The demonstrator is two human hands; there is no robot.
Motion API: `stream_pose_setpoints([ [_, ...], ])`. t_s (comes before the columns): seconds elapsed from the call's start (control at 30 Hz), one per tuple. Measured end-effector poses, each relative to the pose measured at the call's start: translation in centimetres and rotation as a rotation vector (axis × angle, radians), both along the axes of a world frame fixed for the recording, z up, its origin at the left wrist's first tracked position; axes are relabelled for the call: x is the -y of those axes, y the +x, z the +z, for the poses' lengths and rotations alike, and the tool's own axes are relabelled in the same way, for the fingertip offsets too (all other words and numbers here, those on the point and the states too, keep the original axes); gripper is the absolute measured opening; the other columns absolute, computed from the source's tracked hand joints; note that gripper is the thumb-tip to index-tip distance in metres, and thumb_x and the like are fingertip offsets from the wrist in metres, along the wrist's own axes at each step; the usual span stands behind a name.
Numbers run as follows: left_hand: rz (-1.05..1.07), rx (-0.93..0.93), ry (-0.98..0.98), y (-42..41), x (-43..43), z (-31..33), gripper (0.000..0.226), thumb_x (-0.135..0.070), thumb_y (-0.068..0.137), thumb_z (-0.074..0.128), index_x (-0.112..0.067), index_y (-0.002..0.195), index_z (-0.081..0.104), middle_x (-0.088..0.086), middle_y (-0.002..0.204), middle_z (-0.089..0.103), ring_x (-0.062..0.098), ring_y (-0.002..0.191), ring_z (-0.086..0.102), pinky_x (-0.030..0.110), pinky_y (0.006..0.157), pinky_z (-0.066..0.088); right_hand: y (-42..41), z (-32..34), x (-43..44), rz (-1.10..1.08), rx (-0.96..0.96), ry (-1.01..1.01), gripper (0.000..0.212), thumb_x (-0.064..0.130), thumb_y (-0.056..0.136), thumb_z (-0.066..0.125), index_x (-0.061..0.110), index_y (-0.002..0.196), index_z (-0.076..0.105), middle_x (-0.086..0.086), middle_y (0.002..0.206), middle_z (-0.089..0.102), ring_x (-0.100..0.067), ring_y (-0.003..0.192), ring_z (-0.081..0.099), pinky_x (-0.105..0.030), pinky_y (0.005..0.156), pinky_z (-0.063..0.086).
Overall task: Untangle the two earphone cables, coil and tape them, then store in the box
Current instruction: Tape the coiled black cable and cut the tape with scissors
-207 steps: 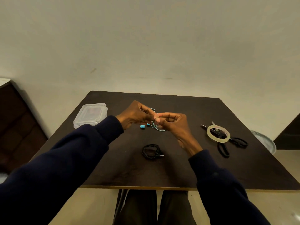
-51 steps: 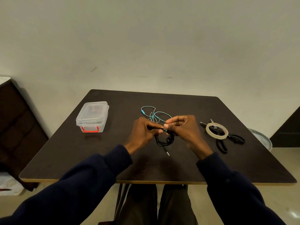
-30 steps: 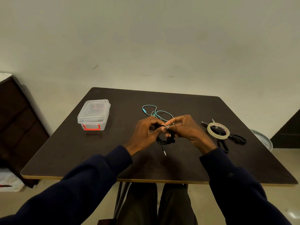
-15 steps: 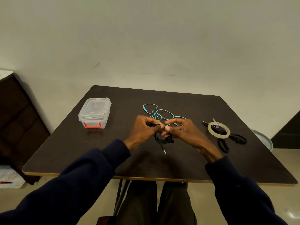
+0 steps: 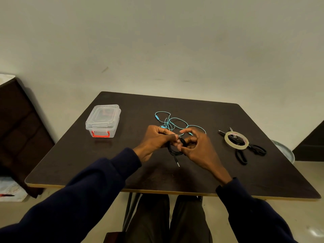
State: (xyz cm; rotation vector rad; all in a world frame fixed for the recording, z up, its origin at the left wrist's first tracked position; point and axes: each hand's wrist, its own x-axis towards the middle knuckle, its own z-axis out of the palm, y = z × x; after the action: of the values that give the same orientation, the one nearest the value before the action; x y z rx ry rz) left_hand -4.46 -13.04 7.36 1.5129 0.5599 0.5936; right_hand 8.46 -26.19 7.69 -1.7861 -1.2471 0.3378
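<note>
My left hand (image 5: 155, 140) pinches the black earphone cable (image 5: 174, 150) above the middle of the dark table (image 5: 122, 163). The cable hangs in a loose bundle with its plug dangling below. My right hand (image 5: 198, 148) holds the same bundle from the right, fingers curled round its loops. The teal earphone cable (image 5: 172, 122) lies spread out on the table just behind both hands. A clear plastic box (image 5: 103, 120) with a red latch stands closed at the back left. A roll of clear tape (image 5: 236, 140) lies on black scissors (image 5: 245, 151) at the right.
A dark cabinet (image 5: 19, 130) stands left of the table. A round metal object (image 5: 284, 151) shows past the table's right edge. My legs are under the near edge.
Earlier both hands worked the teal cable while the black coil lay on the table. The teal cable now lies loose behind, and both hands have kept turning the black bundle between them.
</note>
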Motion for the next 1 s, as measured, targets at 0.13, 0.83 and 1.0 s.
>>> stream_pose_setpoints([
  [0.13, -0.001, -0.01, -0.056, 0.0, 0.1, 0.0, 0.016, -0.007, 0.083, 0.077, 0.006, 0.093, 0.075, 0.016, 0.084, 0.076, 0.016, 0.071, 0.071, 0.019, 0.061, 0.054, -0.1, -0.7, 0.2, 0.005, 0.139, 0.082, 0.057, 0.014, 0.073, 0.086, 0.02, 0.121, 0.057, 0.009, 0.097, 0.068, 0.001, 0.084, 0.068, -0.012, 0.07, 0.055],
  [0.83, 0.043, 0.02, 0.187, -0.1, 0.2, -1.1, 0.017, -0.006, 0.076, 0.084, -0.006, 0.092, 0.08, 0.009, 0.081, 0.078, 0.025, 0.078, 0.075, 0.036, 0.078, 0.061, 0.0, -1.4, -0.9, -0.126, 0.134, 0.273, 0.002, 0.009, 0.084, 0.076, 0.01, 0.086, 0.075, 0.004, 0.079, 0.072, -0.006, 0.07, 0.069, -0.018, 0.064, 0.056],
  [1.0, 0.096, 0.05, 0.301, 0.0, -0.1, -2.2, 0.016, -0.006, 0.076, 0.084, -0.011, 0.09, 0.081, 0.001, 0.08, 0.078, 0.018, 0.077, 0.075, 0.035, 0.077, 0.062, -0.1, -0.6, -1.7, -0.141, -0.591, 0.113, 0.005, 0.001, 0.083, 0.073, 0.002, 0.088, 0.073, -0.012, 0.082, 0.075, -0.019, 0.069, 0.068, -0.028, 0.064, 0.054],
])
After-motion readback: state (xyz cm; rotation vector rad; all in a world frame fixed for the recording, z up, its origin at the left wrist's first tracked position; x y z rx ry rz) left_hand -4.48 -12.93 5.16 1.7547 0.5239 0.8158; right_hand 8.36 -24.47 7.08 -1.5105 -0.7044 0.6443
